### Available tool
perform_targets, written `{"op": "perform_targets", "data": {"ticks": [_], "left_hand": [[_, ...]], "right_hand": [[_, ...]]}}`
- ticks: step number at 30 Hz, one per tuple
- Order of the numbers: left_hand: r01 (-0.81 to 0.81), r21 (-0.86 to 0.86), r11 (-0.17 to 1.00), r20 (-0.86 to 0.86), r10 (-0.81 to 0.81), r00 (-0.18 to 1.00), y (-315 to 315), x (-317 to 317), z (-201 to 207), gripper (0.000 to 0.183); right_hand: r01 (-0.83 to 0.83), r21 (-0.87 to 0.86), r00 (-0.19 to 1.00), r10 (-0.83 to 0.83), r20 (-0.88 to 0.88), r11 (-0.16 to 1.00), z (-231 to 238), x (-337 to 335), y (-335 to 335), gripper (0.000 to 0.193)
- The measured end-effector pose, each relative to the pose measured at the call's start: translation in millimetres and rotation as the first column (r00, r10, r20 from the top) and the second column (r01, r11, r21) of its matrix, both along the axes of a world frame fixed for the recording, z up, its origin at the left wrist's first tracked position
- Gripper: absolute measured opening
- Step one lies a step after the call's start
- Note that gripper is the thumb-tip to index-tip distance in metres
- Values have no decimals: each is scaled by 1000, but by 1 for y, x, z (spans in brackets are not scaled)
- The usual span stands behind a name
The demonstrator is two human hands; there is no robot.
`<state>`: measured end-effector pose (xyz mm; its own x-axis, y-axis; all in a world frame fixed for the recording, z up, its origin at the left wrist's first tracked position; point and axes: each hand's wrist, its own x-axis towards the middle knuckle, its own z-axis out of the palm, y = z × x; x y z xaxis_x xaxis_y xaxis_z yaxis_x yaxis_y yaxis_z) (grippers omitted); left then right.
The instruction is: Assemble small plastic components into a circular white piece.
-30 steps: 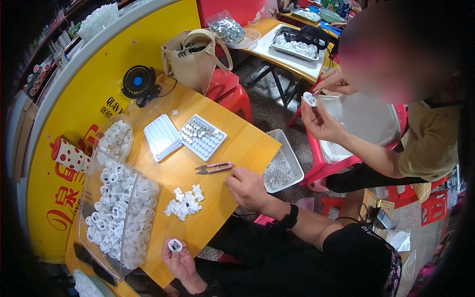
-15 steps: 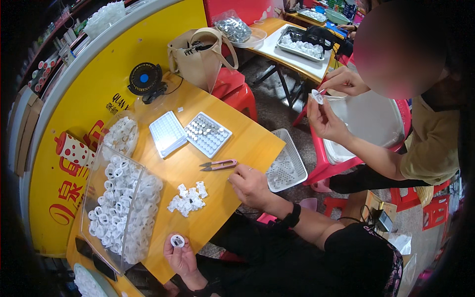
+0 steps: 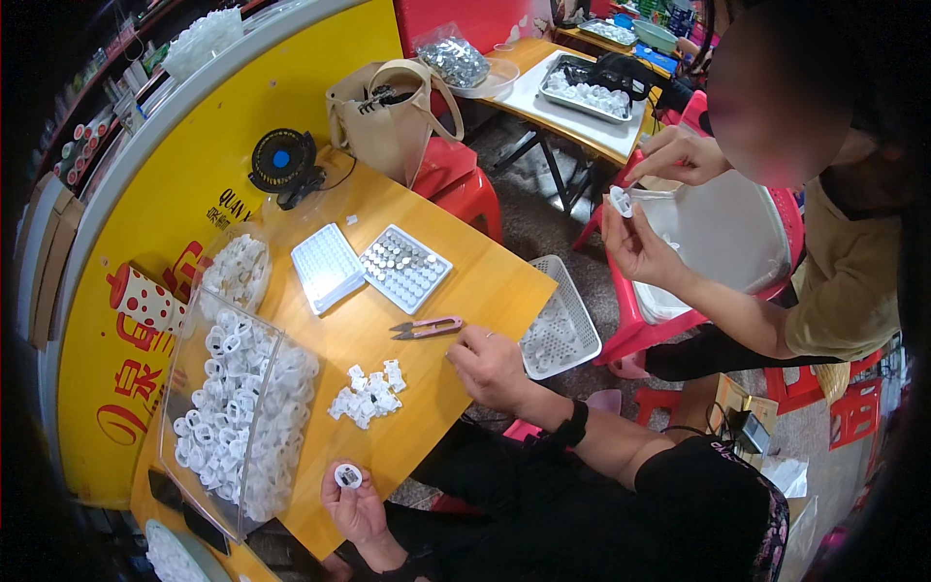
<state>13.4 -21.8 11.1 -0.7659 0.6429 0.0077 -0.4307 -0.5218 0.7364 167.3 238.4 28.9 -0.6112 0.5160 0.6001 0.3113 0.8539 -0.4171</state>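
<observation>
Near the table's front edge, my left hand (image 3: 359,514) pinches a small round white plastic part (image 3: 348,475) with a dark square piece set in its face. My right hand (image 3: 493,371) rests at the table's right side with curled fingers; whatever may be in them is hidden. Just beyond it lie pink-handled thread snips (image 3: 427,328), blades pointing left. A small heap of white plastic clips (image 3: 369,394) sits between my hands. Farther back, a white grid tray (image 3: 407,269) holds silver button-like discs, beside a stack of similar trays (image 3: 328,268).
A clear bin (image 3: 238,417) full of white round parts fills the table's left side. At the back stand a black fan (image 3: 283,161) and a beige bag (image 3: 388,116). A white basket (image 3: 561,325) is off the right edge. A co-worker's hands (image 3: 645,233) hold a white part.
Both my hands stay nearly where they were. The view has shifted very slightly. The co-worker's fingers have moved a little around their white part.
</observation>
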Motion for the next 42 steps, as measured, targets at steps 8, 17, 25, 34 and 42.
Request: {"op": "perform_targets", "data": {"ticks": [8, 17, 25, 34, 42], "left_hand": [[-13, -16, 1000, -8, 13, 1000, -1, -2, -4, 39], [0, -9, 1000, 5, 0, 1000, -3, -4, -5, 39], [-3, 20, 1000, 21, 3, 1000, 1, 0, 1, 40], [4, 29, 1000, 16, -5, 1000, -1, -2, -3, 39], [-12, 1, 1000, 27, 12, 1000, -2, -1, -2, 38]], "right_hand": [[-9, 10, 1000, 9, 5, 1000, -1, 0, 0, 11], [17, 26, 1000, -17, -12, 1000, 0, 0, 0, 12], [25, 18, 1000, -25, 2, 1000, -1, 0, 0, 13], [22, 19, 1000, -22, 3, 1000, -2, 1, 0, 13], [17, 14, 1000, -18, 21, 1000, -1, 1, 0, 12]]}}
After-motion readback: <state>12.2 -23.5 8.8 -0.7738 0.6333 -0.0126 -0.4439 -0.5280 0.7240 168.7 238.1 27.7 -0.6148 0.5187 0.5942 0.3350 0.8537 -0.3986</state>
